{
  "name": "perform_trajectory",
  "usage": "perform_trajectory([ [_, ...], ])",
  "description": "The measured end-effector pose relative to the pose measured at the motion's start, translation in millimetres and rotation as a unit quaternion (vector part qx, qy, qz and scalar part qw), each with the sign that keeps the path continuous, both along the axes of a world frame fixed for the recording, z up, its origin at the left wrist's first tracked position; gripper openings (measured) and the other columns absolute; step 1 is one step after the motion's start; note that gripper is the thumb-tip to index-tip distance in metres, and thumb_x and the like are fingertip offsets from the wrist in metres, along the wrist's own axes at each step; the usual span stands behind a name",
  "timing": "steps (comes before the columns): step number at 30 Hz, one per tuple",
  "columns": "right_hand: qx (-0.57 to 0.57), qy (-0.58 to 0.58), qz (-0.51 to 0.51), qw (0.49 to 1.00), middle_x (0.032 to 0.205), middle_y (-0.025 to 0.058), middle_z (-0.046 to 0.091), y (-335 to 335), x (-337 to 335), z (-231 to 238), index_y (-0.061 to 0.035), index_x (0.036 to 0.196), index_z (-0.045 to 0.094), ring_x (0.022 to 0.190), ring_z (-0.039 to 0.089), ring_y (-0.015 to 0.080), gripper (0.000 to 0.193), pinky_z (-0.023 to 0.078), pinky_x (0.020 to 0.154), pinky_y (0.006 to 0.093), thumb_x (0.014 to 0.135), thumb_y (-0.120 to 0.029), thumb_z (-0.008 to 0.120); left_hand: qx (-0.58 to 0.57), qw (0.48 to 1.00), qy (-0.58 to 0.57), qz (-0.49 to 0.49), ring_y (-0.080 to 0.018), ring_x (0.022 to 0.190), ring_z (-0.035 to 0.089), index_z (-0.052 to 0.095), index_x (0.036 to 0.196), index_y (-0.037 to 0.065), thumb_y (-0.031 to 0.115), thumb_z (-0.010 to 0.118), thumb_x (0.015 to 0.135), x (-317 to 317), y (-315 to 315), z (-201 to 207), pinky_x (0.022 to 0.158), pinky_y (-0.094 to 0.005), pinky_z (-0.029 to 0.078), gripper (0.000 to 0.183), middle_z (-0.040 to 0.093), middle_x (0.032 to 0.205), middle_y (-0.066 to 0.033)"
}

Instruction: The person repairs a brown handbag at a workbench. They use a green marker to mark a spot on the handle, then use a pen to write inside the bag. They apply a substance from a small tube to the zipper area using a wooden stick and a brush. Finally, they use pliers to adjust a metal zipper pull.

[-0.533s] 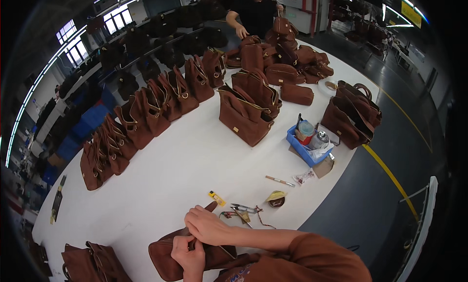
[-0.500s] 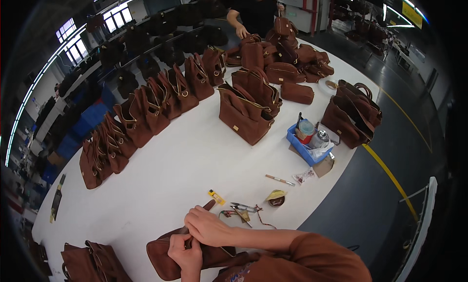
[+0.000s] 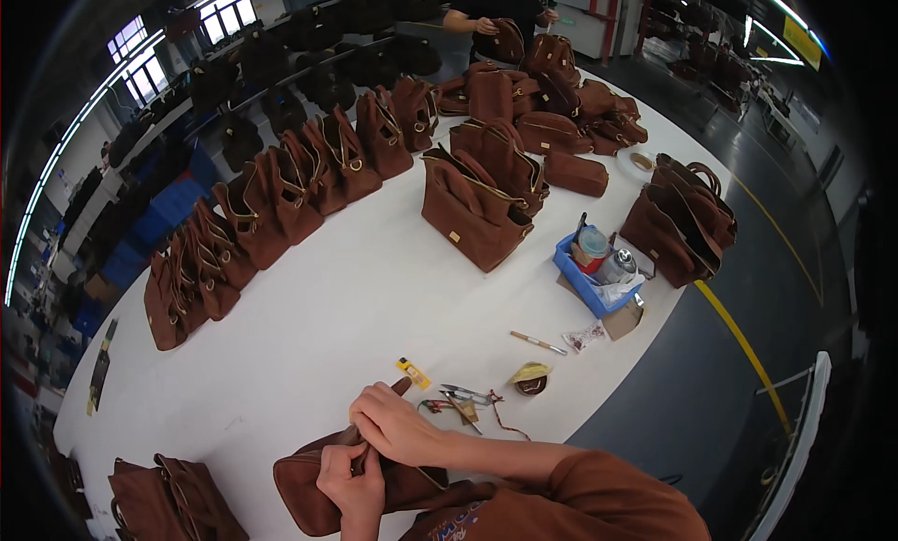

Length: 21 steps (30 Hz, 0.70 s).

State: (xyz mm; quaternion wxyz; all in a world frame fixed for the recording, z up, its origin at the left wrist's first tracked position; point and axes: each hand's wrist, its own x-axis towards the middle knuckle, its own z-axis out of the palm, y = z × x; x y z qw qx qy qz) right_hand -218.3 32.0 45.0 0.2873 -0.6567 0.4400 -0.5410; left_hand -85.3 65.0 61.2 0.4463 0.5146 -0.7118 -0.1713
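A brown leather handbag (image 3: 304, 490) lies on its side on the white table, close to my body. My left hand (image 3: 351, 485) has its fingers pinched at the bag's upper edge. Just beyond it my right hand (image 3: 398, 427) is closed round a brown leather strap (image 3: 402, 386), whose end pokes out past the knuckles. The two hands nearly touch, and what lies between the fingertips is hidden. Near the strap's end are a yellow-and-white small tool (image 3: 412, 374), metal snips (image 3: 463, 391) and a tangle of cord (image 3: 498, 412).
Finished-looking brown handbags (image 3: 267, 209) stand in a row along the left edge. More bags (image 3: 477, 214) fill the middle and far end, where another person (image 3: 496, 22) handles one. At right are a blue bin (image 3: 599, 293) of jars, a pen (image 3: 538, 343) and a small brown pot (image 3: 531, 385).
My hands keep their grip on the bag and strap with only slight shifts. The far person has lifted a brown piece off the pile. The whole view has shifted slightly.
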Motion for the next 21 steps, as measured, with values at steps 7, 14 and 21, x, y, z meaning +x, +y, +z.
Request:
perform_trajectory([
  [7, -0.061, 0.121, -0.035, 0.990, 0.082, 0.0151, 0.051, 6, 0, -8, 0.0017, 0.085, 0.050, 0.080, 0.048, 0.0329, 0.010, 0.042, 0.070, 0.0429, 0.088, -0.007, 0.052, -0.005, 1.000, 0.000, -0.010, -0.0201, 0.059, 0.054, 0.059, 0.074, -0.002, -0.005, 0.075, 0.069, -2, -3, -10, 0.056, -0.0307, 0.044, 0.016, 0.059, 0.068, -0.0100],
  [14, 0.082, -0.018, -0.003, 0.996, 0.085, 0.0164, 0.059, -21, 6, -20, -0.0003, 0.089, 0.054, 0.085, 0.055, 0.0337, 0.012, 0.046, 0.073, 0.0430, 0.091, -0.011, 0.051, 0.009, 0.999, -0.018, -0.032, -0.0219, 0.059, 0.056, 0.062, 0.075, 0.000, -0.005, 0.077, 0.070, -6, 0, -4, 0.055, -0.0308, 0.045, 0.016, 0.059, 0.070, -0.0104],
  [21, 0.247, -0.344, 0.049, 0.904, 0.082, -0.0012, 0.058, -17, -18, -9, -0.0039, 0.096, 0.059, 0.078, 0.052, 0.0052, 0.019, 0.043, 0.070, 0.0212, 0.102, -0.019, 0.048, 0.014, 1.000, 0.010, 0.009, -0.0148, 0.061, 0.057, 0.067, 0.077, 0.000, 0.000, 0.080, 0.073, 9, -7, 2, 0.059, -0.0262, 0.046, 0.014, 0.062, 0.071, -0.0073],
])
